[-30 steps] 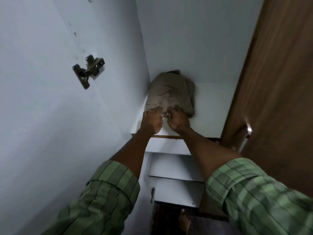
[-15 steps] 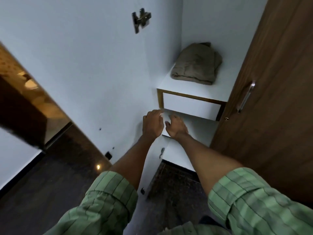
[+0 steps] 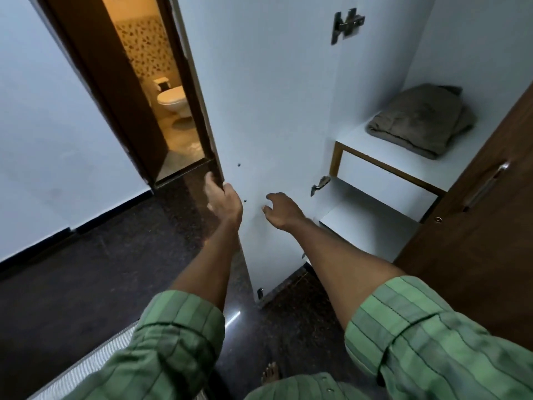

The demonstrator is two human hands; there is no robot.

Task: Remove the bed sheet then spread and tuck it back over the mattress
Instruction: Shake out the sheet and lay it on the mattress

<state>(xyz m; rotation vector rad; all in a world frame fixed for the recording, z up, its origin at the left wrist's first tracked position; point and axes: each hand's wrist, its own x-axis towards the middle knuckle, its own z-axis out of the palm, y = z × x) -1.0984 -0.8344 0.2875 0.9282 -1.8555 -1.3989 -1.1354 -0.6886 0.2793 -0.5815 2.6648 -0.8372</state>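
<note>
Folded sheet [image 3: 421,124] sits on the wardrobe shelf [image 3: 450,168] (bathroom doorway [image 3: 161,90] left); left hand [image 3: 223,199] grips the door [image 3: 268,111] edge, right hand [image 3: 281,210] loosely curled, empty.

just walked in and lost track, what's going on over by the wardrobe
A person in a green striped shirt stands at an open wardrobe. The left hand curls round the edge of the white wardrobe door, while the right hand hangs loosely curled beside the door's inner face, holding nothing. A folded brown bed sheet lies on the white shelf inside, with neither hand on it. A corner of the mattress shows at lower left.
</note>
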